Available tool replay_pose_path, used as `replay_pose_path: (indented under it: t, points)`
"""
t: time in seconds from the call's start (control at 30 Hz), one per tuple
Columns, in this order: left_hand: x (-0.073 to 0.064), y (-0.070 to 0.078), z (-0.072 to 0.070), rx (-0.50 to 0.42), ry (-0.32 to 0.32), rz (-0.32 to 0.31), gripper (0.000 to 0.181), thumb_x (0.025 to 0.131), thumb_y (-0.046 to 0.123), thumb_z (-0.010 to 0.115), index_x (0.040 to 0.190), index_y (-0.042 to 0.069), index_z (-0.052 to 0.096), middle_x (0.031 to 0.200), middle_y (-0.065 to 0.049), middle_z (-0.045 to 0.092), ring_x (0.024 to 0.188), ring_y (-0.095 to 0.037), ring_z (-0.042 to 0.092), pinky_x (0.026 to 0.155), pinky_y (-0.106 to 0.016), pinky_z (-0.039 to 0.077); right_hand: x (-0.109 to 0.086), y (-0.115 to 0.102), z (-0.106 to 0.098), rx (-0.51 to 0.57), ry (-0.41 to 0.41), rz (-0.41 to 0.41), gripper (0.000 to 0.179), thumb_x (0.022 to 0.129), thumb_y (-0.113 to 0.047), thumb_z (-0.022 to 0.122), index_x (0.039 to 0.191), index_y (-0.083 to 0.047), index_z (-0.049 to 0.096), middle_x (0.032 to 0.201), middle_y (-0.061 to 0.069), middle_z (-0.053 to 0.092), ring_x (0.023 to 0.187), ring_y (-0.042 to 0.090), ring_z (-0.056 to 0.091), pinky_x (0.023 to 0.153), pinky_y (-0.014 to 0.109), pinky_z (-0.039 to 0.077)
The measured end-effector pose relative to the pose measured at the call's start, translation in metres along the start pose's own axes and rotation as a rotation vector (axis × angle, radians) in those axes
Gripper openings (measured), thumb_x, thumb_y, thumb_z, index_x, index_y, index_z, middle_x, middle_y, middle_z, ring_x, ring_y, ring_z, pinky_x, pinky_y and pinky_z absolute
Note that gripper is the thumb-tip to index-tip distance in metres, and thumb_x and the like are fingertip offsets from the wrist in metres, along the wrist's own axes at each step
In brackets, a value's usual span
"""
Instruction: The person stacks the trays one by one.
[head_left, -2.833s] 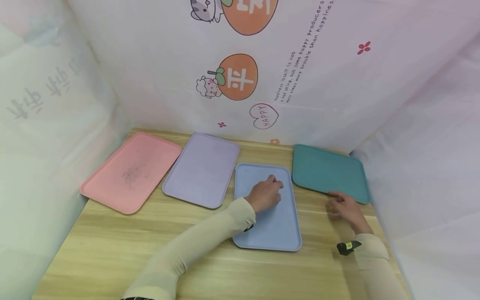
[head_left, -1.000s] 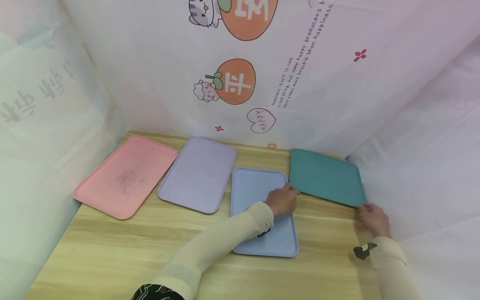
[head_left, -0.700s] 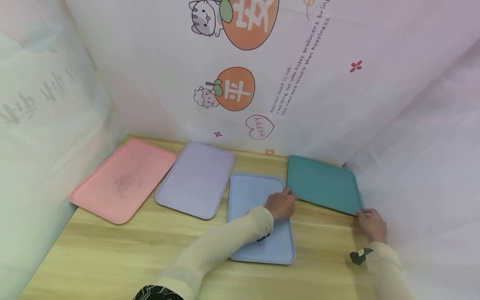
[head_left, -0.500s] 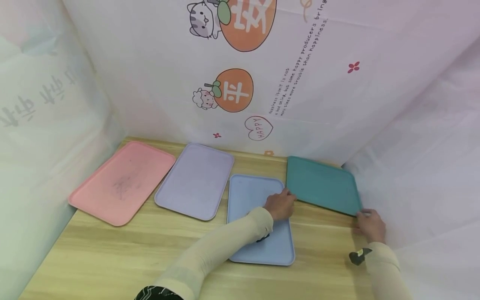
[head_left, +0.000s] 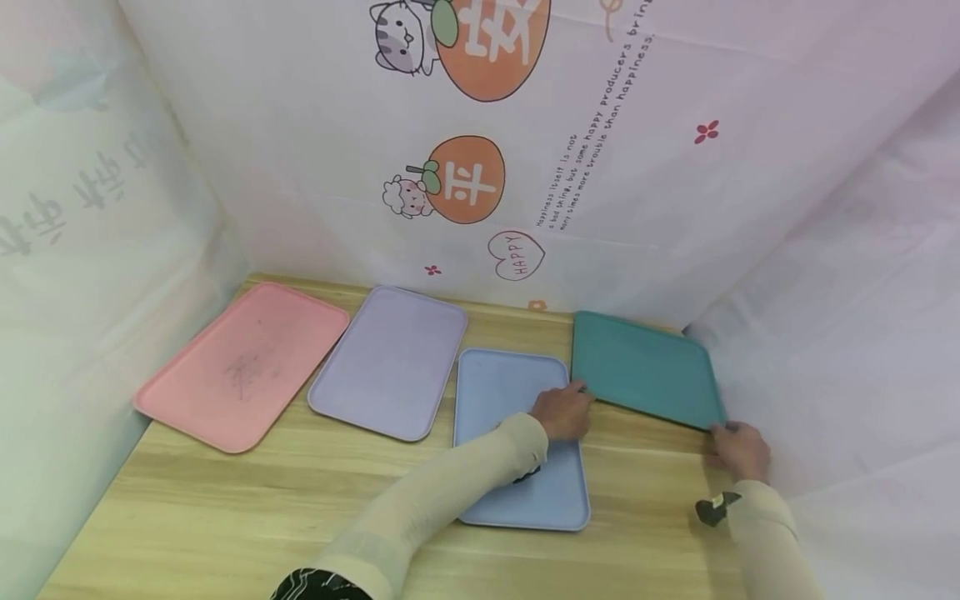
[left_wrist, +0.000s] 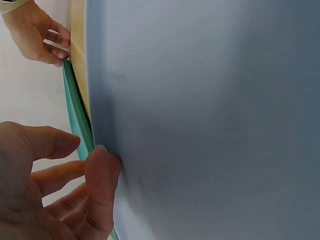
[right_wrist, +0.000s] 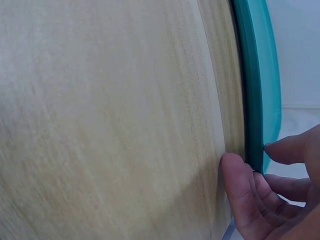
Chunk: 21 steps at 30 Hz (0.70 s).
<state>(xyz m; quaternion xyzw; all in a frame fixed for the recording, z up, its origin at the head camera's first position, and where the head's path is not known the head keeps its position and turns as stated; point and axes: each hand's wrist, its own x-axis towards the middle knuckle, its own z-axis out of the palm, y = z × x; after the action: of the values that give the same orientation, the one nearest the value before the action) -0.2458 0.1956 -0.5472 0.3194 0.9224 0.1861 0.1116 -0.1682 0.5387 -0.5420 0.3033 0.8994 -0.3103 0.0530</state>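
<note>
A teal tray [head_left: 641, 367] lies at the back right of the wooden table. At its near left corner is my left hand [head_left: 562, 412], thumb and fingers bent around the edge. In the left wrist view a fingertip of that hand also meets the rim of the light blue tray [left_wrist: 200, 110]. My right hand [head_left: 742, 450] pinches the teal tray's near right corner. The right wrist view has the thumb on the teal rim [right_wrist: 255, 90] and the fingers curled at the corner. Beneath my left forearm, part of the blue tray is hidden.
Left of the blue tray lie a lilac tray [head_left: 390, 362] and a pink tray [head_left: 243, 367] with dark scuffs. The wooden table [head_left: 225, 517] runs up to a printed white back sheet [head_left: 322, 150]. Plain white sheets flank both sides.
My left hand has moved right from above the blue tray to the teal tray's corner. My right hand has slid right along the teal edge to its corner. The head view has tilted slightly.
</note>
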Motion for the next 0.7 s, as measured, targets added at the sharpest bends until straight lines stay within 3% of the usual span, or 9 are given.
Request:
replay_pose_path:
  t: [0.13, 0.27, 0.53, 0.7]
  points:
    - [0.004, -0.001, 0.002, -0.024, -0.007, -0.009, 0.019, 0.105, 0.021, 0.064, 0.113, 0.020, 0.081, 0.161, 0.009, 0.055, 0.083, -0.012, 0.062, 0.072, -0.029, 0.059, 0.003, 0.001, 0.000, -0.008, 0.008, -0.027, 0.072, 0.111, -0.034, 0.046, 0.154, 0.023, 0.036, 0.148, 0.046, 0.050, 0.091, 0.038, 0.081, 0.120, 0.069, 0.044]
    - [0.008, -0.002, 0.006, -0.030, -0.014, -0.017, 0.018, 0.104, 0.021, 0.065, 0.092, 0.020, 0.079, 0.160, 0.011, 0.057, 0.079, -0.012, 0.059, 0.067, -0.028, 0.056, 0.005, 0.004, 0.002, 0.021, -0.006, -0.018, 0.072, 0.111, -0.032, 0.048, 0.155, 0.024, 0.033, 0.145, 0.046, 0.053, 0.079, 0.028, 0.082, 0.120, 0.068, 0.045]
    - [0.012, 0.002, 0.007, 0.031, 0.017, -0.037, 0.020, 0.103, 0.024, 0.066, 0.110, 0.021, 0.085, 0.150, 0.012, 0.065, 0.096, -0.011, 0.069, 0.077, -0.030, 0.063, 0.002, 0.000, 0.001, 0.045, -0.020, -0.031, 0.073, 0.111, -0.031, 0.047, 0.155, 0.026, 0.030, 0.139, 0.046, 0.059, 0.076, 0.023, 0.082, 0.113, 0.064, 0.053]
    - [0.013, 0.002, 0.007, 0.064, 0.047, -0.022, 0.015, 0.103, 0.025, 0.068, 0.107, 0.020, 0.082, 0.130, 0.007, 0.071, 0.081, -0.011, 0.062, 0.064, -0.030, 0.058, 0.002, 0.001, 0.000, 0.031, 0.001, -0.026, 0.072, 0.110, -0.030, 0.047, 0.152, 0.027, 0.033, 0.139, 0.046, 0.058, 0.075, 0.024, 0.082, 0.117, 0.065, 0.049]
